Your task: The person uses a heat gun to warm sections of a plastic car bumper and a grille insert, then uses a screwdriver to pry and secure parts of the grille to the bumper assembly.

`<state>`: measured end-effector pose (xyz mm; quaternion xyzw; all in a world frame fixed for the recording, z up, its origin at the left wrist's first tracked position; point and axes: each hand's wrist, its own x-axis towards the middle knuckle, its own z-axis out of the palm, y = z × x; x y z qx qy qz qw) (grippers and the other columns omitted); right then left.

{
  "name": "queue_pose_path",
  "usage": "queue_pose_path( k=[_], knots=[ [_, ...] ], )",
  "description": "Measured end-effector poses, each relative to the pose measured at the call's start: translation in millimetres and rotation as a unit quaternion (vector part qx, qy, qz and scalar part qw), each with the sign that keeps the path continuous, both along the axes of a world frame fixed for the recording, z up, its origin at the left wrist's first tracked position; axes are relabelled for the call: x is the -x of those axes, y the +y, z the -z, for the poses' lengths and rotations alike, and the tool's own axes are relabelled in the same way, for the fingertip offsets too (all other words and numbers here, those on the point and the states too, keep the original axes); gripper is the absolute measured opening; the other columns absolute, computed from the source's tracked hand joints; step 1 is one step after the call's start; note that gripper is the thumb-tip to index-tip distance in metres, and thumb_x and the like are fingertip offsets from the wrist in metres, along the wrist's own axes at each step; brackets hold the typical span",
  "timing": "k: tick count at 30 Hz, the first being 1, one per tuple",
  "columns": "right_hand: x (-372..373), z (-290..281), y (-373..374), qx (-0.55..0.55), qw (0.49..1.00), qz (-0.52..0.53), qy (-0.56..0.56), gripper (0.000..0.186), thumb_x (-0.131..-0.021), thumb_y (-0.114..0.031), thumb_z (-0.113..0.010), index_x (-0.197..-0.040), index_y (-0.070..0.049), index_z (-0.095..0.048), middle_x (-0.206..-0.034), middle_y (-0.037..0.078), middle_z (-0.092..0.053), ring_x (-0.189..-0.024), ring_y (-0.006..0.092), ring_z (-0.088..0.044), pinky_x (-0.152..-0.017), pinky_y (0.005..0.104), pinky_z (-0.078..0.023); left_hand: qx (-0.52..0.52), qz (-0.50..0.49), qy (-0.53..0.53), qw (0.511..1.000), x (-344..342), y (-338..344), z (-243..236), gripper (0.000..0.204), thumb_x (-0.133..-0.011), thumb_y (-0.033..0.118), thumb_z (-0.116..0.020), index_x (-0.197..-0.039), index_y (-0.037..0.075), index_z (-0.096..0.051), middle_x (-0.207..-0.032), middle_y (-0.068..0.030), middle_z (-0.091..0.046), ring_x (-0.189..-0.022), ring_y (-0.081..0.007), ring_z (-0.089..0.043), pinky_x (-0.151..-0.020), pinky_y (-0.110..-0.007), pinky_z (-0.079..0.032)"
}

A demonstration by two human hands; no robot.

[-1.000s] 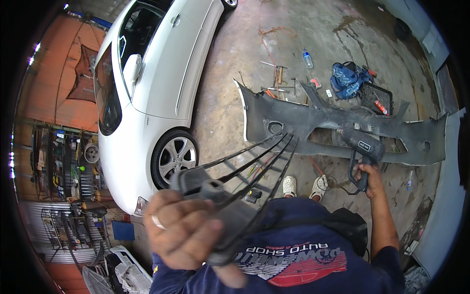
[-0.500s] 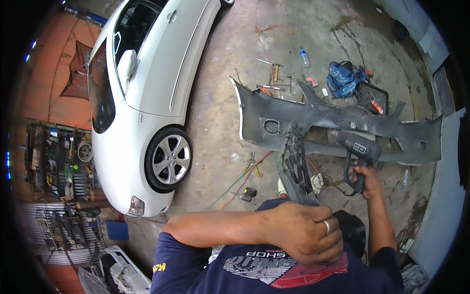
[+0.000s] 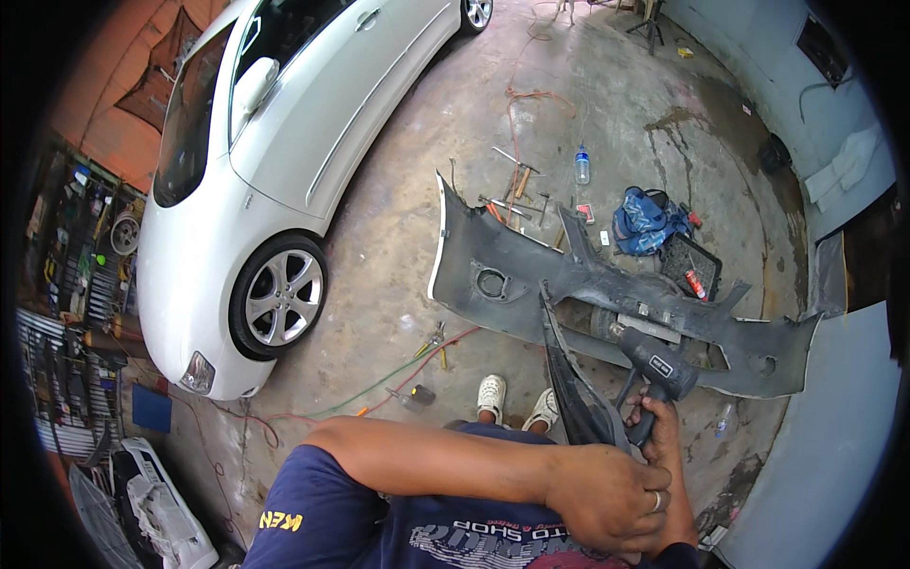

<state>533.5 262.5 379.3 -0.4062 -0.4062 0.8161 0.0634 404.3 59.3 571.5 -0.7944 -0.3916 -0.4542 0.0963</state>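
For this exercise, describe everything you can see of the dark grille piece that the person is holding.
The grille piece is a dark grey, plastic-looking panel with thin ribs, seen nearly edge-on. It stands tilted, narrowing to a point that rises toward the grey bumper on the floor. Its lower end is gripped by the left hand, which reaches across the body. The right hand holds a black heat gun right beside it; whether they touch is unclear.

White car (image 3: 284, 161), dark grey bumper (image 3: 531, 284), black heat gun (image 3: 659, 365), blue bag (image 3: 645, 220), navy shirt (image 3: 332, 512)

clear plastic bottle (image 3: 582, 165) with blue label, standing on floor
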Motion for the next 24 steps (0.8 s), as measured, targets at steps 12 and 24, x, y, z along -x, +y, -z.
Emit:
queue_pose_path(
  k=[12,24],
  knots=[
    [-8.3,-51.1,-35.9,-0.046,0.993,-0.098,-0.055,0.038,-0.088,-0.016,-0.077,-0.121,-0.002,-0.068,-0.105,0.012,-0.074,-0.079,0.0168,-0.065,-0.079,0.0308,-0.054,-0.048,-0.049,-0.086,0.994,-27.2,40.1,30.8,0.044,-0.085,0.041,-0.064,-0.105,0.002,-0.069,-0.108,-0.0154,-0.067,-0.108,-0.0351,-0.066,-0.109,-0.066,-0.041],
    [-15.3,-81.0,-72.7,-0.075,0.99,-0.089,-0.083,0.036,-0.088,-0.013,-0.076,-0.122,-0.001,-0.068,-0.105,0.011,-0.074,-0.08,0.0167,-0.065,-0.079,0.0307,-0.054,0.098,-0.206,-0.164,0.96,7.5,28.1,83.4,0.095,-0.075,0.078,-0.072,-0.139,0.008,-0.065,-0.15,-0.0207,-0.054,-0.146,-0.0431,-0.045,-0.125,-0.078,-0.011]
  ],
)
